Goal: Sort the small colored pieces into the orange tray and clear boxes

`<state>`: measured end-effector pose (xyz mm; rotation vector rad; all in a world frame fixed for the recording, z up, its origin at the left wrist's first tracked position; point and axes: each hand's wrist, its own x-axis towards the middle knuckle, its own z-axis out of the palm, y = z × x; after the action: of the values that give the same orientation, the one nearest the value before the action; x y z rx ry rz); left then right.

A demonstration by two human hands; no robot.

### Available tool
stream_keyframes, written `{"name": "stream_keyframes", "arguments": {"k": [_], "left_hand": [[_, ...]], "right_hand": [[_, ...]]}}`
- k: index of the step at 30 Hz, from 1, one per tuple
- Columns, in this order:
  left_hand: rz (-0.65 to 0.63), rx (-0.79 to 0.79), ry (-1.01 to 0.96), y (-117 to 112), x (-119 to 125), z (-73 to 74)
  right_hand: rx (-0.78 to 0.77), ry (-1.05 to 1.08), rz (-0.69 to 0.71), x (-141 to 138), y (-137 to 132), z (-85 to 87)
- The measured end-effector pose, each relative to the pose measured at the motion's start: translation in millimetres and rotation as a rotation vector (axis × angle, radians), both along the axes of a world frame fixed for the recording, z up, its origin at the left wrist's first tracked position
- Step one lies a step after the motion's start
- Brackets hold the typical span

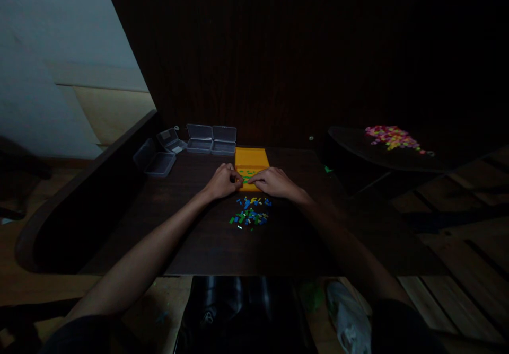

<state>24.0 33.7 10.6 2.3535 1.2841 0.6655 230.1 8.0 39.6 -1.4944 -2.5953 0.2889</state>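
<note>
Both hands working at the open yellow box [251,157], which sits toward the back of the dark table [191,242], roughly mid-view. Step in hand looks like fine fingertip work on the small green pieces [247,172] in its near part. Left hand [221,181] at the box's left edge, fingers curled, thumb and index tips close together; can't tell if a piece is pinched there. Right hand [275,182] comes over the right edge, index finger stretched out onto or just above the green pieces, other fingers folded under; can't tell if it grips anything. Fingertips of the two hands near each other, a small gap between. Next move would seem to call for a light, precise touch: pieces tiny, light dim, easy to nudge neighbours. Loose pieces [249,216] lie scattered on the table just in front of the box, green, blue and yellow, small and blocky, some with a shine, plastic by the look. Box is smooth, opaque, rectangular, probably plastic, its back panel bare. Clear boxes [199,145] left of it, thin, see-through, lids up. Table is dark, wood-like, faint grain. Right, on a rounded ledge [345,141], a heap of bead-like bits [392,136], pink and yellow, too small to make out singly.
</note>
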Motion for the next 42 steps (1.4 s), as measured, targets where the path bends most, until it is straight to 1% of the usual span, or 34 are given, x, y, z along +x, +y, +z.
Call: {"name": "stream_keyframes", "arguments": {"k": [3, 6, 11, 16, 19, 23, 27, 29, 30, 33, 35, 38, 42], "left_hand": [[-0.009, -0.005, -0.018, 0.0, -0.9, 0.9], [-0.033, -0.008, -0.034, -1.0, -1.7, 2.8], [-0.062, 0.025, -0.001, -4.1, -1.5, 4.0], [-0.095, 0.052, 0.033, -4.5, -1.1, 2.1], [-0.093, 0.063, 0.027, -3.5, -2.0, 1.9], [-0.101, 0.055, 0.004, -2.7, -3.3, 3.2], [-0.131, 0.047, 0.008, -3.1, -3.4, 3.5], [-0.139, 0.054, 0.017, -3.5, -3.2, 3.0], [-0.139, 0.058, 0.020, -3.6, -3.2, 2.7], [-0.129, 0.061, 0.023, -3.7, -3.3, 1.8], [-0.123, 0.061, 0.025, -3.4, -3.5, 1.5], [-0.117, 0.062, 0.021, -3.1, -3.7, 2.5], [-0.124, 0.084, -0.033, -7.0, -4.0, 7.3]], "right_hand": [[-0.009, -0.045, -0.039, 0.1, 1.0, -0.3], [0.000, -0.047, -0.072, 1.5, 2.6, -1.5], [0.004, -0.025, -0.063, -0.8, 2.0, -2.9], [-0.003, -0.064, -0.065, -3.5, 0.0, -3.4], [-0.003, -0.073, -0.071, -2.9, 0.1, -2.8], [0.014, -0.041, -0.069, -1.3, -0.4, -1.3], [0.034, 0.051, -0.056, 0.9, -3.0, 1.1], [0.006, 0.100, -0.022, 1.9, -5.6, 2.9], [-0.023, 0.123, 0.017, 2.3, -7.3, 3.9], [-0.141, 0.180, 0.181, 1.8, -13.8, 6.4], [-0.218, 0.190, 0.255, 0.1, -18.7, 7.6], [-0.295, 0.159, 0.309, -3.6, -25.1, 9.1], [-0.330, 0.129, 0.356, -6.1, -29.6, 11.6]]}}
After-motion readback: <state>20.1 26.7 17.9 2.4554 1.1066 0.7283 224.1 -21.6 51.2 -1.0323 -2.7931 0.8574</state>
